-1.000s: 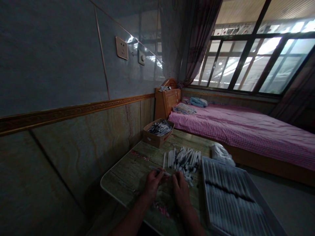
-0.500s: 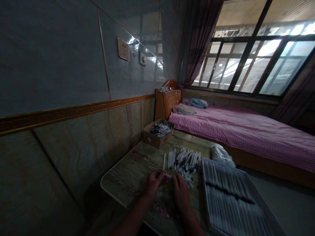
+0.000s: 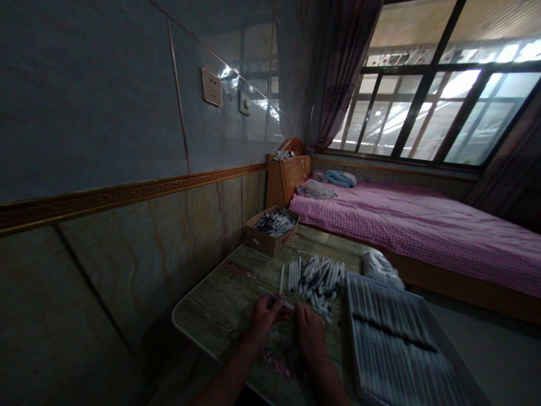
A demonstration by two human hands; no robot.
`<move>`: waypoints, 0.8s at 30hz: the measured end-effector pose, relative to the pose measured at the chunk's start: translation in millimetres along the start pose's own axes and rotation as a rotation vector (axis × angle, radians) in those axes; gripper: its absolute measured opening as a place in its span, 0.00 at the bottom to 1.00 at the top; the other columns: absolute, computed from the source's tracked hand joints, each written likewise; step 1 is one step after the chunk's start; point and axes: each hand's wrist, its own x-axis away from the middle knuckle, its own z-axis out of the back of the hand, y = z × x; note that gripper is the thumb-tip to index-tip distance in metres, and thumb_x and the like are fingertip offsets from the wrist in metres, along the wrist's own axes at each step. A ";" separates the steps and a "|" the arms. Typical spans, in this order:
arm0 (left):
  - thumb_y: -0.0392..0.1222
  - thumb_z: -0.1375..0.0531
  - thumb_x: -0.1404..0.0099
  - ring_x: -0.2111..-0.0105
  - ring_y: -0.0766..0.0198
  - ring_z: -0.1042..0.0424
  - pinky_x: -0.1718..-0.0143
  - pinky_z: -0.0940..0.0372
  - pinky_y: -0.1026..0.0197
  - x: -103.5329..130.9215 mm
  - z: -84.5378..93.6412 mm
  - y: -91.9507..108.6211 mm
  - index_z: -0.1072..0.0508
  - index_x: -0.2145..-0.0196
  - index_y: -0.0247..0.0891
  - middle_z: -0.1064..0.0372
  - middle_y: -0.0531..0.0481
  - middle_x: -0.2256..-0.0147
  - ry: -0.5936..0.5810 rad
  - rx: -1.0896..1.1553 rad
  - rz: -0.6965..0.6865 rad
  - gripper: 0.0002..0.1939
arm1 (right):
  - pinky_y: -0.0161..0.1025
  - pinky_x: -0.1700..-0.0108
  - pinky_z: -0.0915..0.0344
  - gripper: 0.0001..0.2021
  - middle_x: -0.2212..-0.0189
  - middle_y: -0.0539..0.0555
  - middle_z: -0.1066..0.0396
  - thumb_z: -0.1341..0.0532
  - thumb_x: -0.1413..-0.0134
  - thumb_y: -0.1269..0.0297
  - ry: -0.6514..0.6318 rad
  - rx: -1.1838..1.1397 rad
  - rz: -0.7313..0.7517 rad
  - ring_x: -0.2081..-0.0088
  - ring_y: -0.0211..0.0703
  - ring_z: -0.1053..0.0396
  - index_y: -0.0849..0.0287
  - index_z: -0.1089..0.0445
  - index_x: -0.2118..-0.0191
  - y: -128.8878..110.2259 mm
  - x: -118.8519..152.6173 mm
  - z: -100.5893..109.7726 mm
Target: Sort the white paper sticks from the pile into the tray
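Little change vs sec ago: L hand (image 3: 262, 319) pinches pen (image 3: 288, 305), R hand (image 3: 309, 328) closed on its end; pen pile (image 3: 322, 276) beyond R hand same, so still WIP.

Readable text: nothing is showing legibly.
Cardboard box (image 3: 267, 247), far left on the desk (image 3: 211, 307): its near wall is bearing a small pale patch (image 3: 256, 241), which is appearing too small for reading any print.
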 end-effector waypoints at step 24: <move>0.52 0.29 0.58 0.78 0.62 0.26 0.78 0.33 0.63 1.3 2.8 -4.0 0.29 0.71 0.36 0.26 0.52 0.76 -0.060 -0.092 -0.056 0.22 | 0.37 0.70 0.44 0.16 0.78 0.50 0.32 0.52 0.38 0.56 -0.007 -0.050 -0.006 0.74 0.42 0.33 0.52 0.36 0.74 0.7 0.8 -2.3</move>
